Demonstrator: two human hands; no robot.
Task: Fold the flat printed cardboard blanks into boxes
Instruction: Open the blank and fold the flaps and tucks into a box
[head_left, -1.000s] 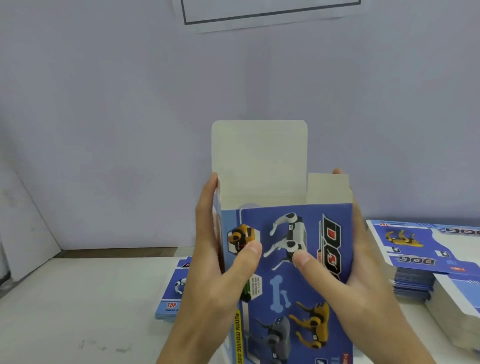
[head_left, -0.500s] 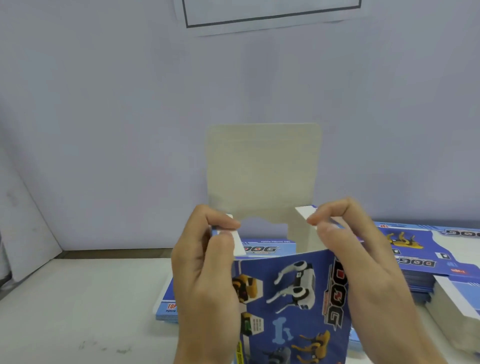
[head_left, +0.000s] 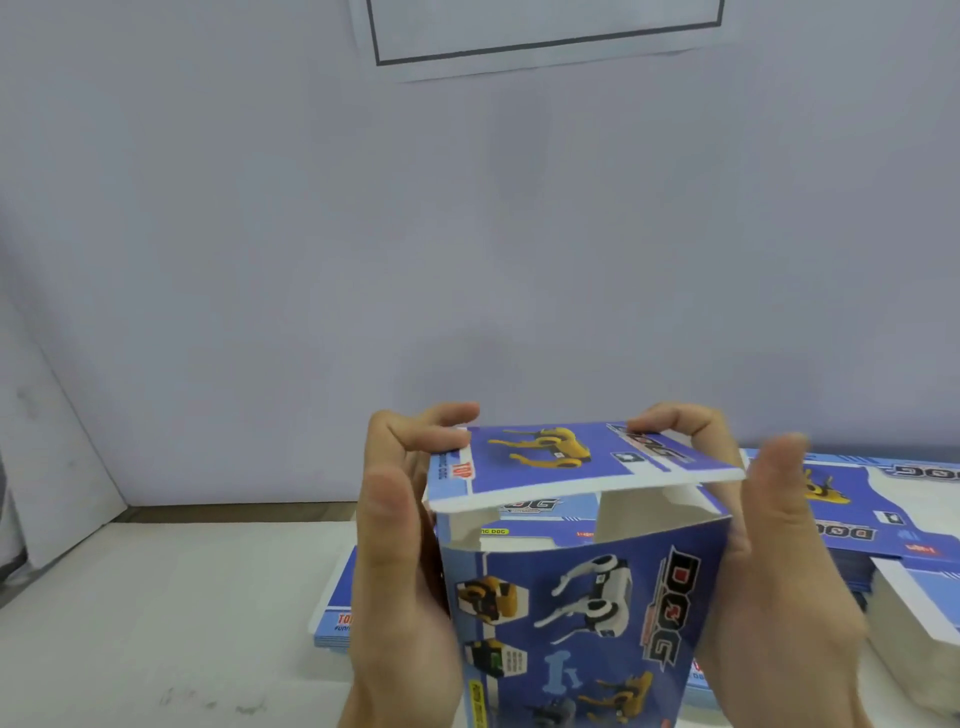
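One box (head_left: 587, 613), blue printed cardboard, upright, held above the white table (head_left: 156, 623) at frame centre. Front panel: white robot dog, yellow dogs, "DOG" lettering. Top flap (head_left: 571, 462), printed with a yellow dog and "TOP", bent down near level, not yet tucked; pale unprinted inner faces show beneath. Left hand (head_left: 400, 561) grips the left wall, fingertips curled on the flap. Right hand (head_left: 769, 571) grips the right wall likewise, thumb blurred. Box base cut off. Stacks of flat blanks (head_left: 893, 514) lie right and behind.
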